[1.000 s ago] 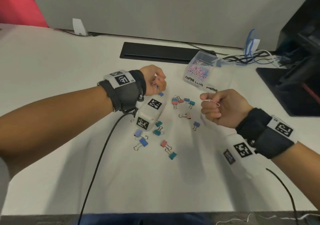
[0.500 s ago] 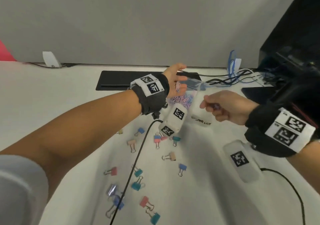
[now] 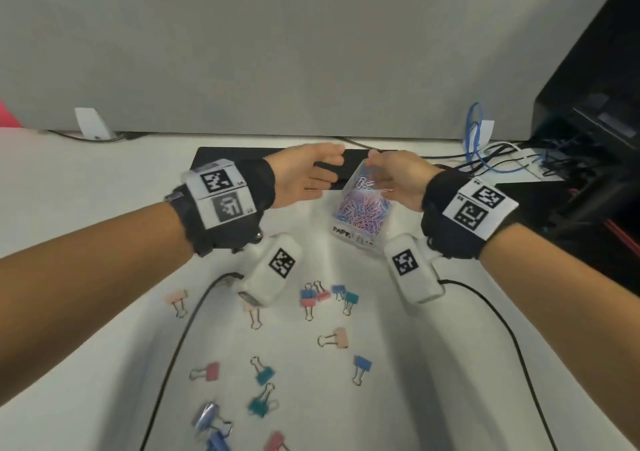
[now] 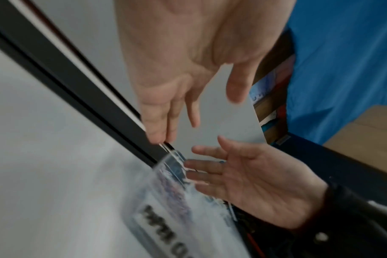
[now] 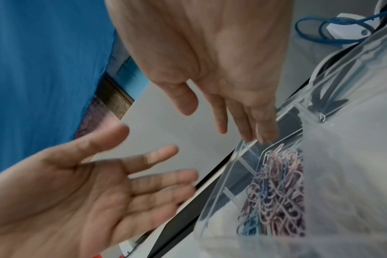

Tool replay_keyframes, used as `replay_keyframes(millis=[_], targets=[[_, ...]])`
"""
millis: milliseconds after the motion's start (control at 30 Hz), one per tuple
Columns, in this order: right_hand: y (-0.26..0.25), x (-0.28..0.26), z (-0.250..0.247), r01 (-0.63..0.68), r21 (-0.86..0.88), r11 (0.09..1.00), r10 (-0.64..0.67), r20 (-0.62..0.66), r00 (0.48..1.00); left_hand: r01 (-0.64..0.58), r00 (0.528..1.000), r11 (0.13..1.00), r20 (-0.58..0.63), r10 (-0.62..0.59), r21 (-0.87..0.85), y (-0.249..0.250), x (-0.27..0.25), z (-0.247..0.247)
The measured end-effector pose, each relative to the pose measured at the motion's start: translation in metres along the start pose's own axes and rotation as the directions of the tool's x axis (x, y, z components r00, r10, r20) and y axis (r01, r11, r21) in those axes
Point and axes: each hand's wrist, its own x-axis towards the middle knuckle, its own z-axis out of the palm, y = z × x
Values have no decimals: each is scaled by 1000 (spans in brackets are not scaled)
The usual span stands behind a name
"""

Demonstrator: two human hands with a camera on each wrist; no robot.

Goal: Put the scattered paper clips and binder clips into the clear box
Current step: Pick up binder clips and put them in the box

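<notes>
2 hands are hovering over the clear box (image 3: 360,215) at the far middle of the white desk (image 3: 86,180), and both are looking empty. The left hand (image 3: 304,176) is spreading its fingers straight, just left of the box's rim, gripping nothing. The right hand (image 3: 398,180) is reaching over the open top with relaxed, straight fingers; in the right wrist view its fingertips (image 5: 265,136) are sitting at the rim, though whether they are touching it is hard to tell. Nothing is pinched in either palm.

Inside the box, a heap of pink and blue paper clips (image 3: 362,208) is lying against the near wall, so the drop-off step appears to be finishing. The binder clips (image 3: 311,298) are lying scattered on the desk nearer the person, well apart from the box, with about 12 showing in the head view. No loose paper clips are showing on the desk.

Next, either hand is probably needing to come back toward the near cluster, pinch 1 binder clip by its body or wire handles, and carry it over the rim.
</notes>
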Motion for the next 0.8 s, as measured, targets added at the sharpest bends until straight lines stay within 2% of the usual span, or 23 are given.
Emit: replay_keyframes(millis=[67,167,267,333,367,433,467,533,567,633,700,800], targets=[[2,-4,4,18,-60,998,-18,6,1000,21,998,976,-70,-5,218,-9,-14,-15],[5,-24,12,104,-114,988,-102,24,995,62,996,860,-92,-18,506,-28,-36,-37],[13,-53,23,244,-204,948,-255,-31,966,129,991,602,-119,-57,788,-47,-61,-56],[23,-74,35,319,-297,900,-316,58,947,175,984,450,-141,-108,876,-60,-77,-68],[30,-85,41,331,-393,858,-298,144,943,201,978,422,-153,-144,884,-67,-83,-73],[44,-99,52,305,-630,714,-143,296,945,231,962,391,-149,-229,891,-82,-95,-78],[51,-104,56,282,-731,621,-54,319,946,234,956,366,-144,-257,901,-88,-100,-78],[62,-110,62,245,-857,454,37,293,955,226,954,295,-149,-262,928,-98,-107,-75],[65,-113,65,228,-887,401,58,273,960,220,956,270,-153,-249,937,-102,-110,-72],[66,-117,73,202,-919,338,84,243,966,202,964,278,-141,-224,939,-107,-114,-63],[66,-121,82,189,-931,312,71,222,973,164,974,325,-102,-201,931,-110,-117,-53],[67,-124,97,257,-895,364,1,277,961,80,992,373,-35,-124,924,-113,-118,-35]])
